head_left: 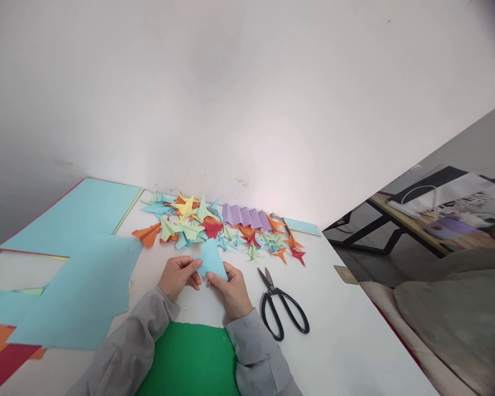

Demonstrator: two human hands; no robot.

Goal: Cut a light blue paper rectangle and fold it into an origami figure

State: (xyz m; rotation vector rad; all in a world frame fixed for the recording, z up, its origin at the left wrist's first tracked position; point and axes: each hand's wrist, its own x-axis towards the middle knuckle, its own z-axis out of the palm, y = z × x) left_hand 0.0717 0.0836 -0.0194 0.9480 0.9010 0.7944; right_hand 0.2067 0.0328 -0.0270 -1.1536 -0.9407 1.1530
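Observation:
A small light blue folded paper piece (210,259) lies on the white table (346,341), held between both hands. My left hand (178,276) pinches its left edge with curled fingers. On the other side, my right hand (231,290) grips the lower right edge, thumb on top. Both wrists wear grey sleeves. Just beyond the hands lies a pile of several folded paper shapes (214,228) in blue, green, yellow, orange and red.
Black scissors (281,308) lie to the right of my right hand. Large light blue sheets (76,286) cover the left of the table, with orange and red sheets (4,352) at the near left. A green sheet (190,360) lies between my forearms. A pleated purple paper (247,216) sits by the wall.

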